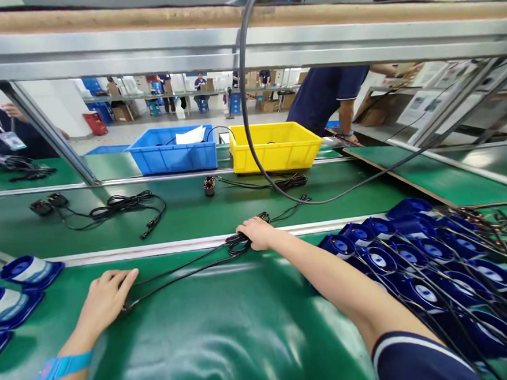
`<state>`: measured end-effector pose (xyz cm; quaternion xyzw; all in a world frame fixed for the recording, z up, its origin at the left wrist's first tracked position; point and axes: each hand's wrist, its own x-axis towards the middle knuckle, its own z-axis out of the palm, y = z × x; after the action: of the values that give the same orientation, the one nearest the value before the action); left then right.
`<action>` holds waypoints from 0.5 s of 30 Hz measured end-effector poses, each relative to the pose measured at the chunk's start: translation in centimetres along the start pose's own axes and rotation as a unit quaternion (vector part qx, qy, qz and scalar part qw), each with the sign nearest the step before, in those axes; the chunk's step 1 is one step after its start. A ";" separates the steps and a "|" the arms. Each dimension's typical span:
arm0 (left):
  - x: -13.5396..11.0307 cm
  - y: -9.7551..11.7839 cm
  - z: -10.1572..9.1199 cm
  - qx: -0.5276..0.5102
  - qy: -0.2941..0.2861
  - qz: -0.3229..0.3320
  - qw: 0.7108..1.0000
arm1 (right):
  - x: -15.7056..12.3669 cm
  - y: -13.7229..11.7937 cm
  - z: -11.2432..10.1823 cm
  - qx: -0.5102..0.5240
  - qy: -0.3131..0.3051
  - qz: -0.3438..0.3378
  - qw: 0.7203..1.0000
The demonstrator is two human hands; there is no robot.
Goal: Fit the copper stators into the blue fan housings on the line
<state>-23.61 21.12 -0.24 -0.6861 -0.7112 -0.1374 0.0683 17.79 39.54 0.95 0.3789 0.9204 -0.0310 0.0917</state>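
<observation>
My right hand (259,233) is closed on a coiled bundle of black cable (239,244) at the white strip along the back of the green work surface. Two strands run left from the bundle to my left hand (107,298), which has a blue wristband below it. Its fingers curl over the cable's dark end parts, mostly hidden beneath them. Other strands of the cable trail past my right hand to the back right. On the green belt behind lie another black cable bundle (122,205) with dark copper-ringed ends and a further cable (294,180).
Many blue round housings with wires (425,291) crowd the right side; several blue housings (29,270) sit at the left edge. A blue bin (173,152) and a yellow bin (276,148) stand behind. A thick black cable (246,98) hangs from the overhead rail. Co-workers are beyond.
</observation>
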 end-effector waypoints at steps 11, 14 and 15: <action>-7.3 8.3 2.0 -0.164 -0.127 0.098 0.973 | -4.7 4.3 -3.4 0.180 -0.182 -0.039 0.966; -8.0 7.9 1.6 -0.225 -0.094 0.067 0.967 | 2.9 4.1 -5.3 0.162 -0.015 0.057 0.985; -7.9 7.2 1.5 -0.247 -0.076 0.034 0.965 | 5.9 4.1 -5.8 0.145 0.027 0.093 0.985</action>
<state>-15.87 14.15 -3.21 -0.7141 -0.6341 -0.2538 -0.1531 15.78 47.29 5.53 0.4728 0.8690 -0.1456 0.0134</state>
